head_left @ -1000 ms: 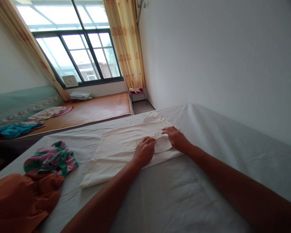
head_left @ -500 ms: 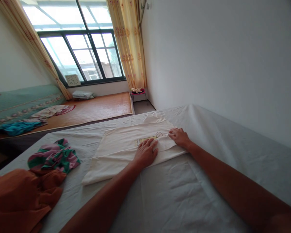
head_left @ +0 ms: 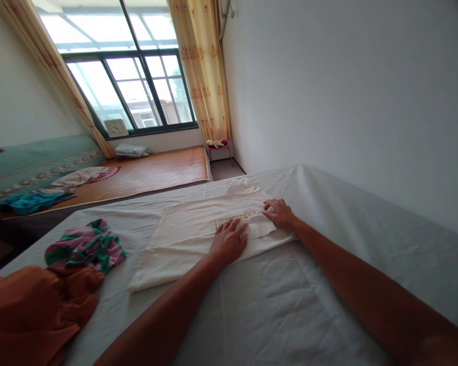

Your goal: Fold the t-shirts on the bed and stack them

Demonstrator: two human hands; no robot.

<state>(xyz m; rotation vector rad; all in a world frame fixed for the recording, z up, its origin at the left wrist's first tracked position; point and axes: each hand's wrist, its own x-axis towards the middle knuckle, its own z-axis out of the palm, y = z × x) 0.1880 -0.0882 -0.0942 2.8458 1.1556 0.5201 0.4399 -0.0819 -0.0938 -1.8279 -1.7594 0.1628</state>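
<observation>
White shirt (head_left: 191,218) lies right of orange cloth (head_left: 34,315), which runs out of my view. Left hand (head_left: 230,239) flat on shirt, fingers loosely spread, hiding some print (head_left: 249,213); right hand (head_left: 280,212) curled at folded flap (head_left: 260,227), can't tell if pinching.

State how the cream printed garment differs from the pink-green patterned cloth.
The cream printed fabric garment lies mostly flat; the pink-green patterned cloth is bunched up. The garment spreads wider than the cloth. The left hand and right hand touch the garment, not the cloth. Both fabrics lie on the pale grey sheet.
</observation>
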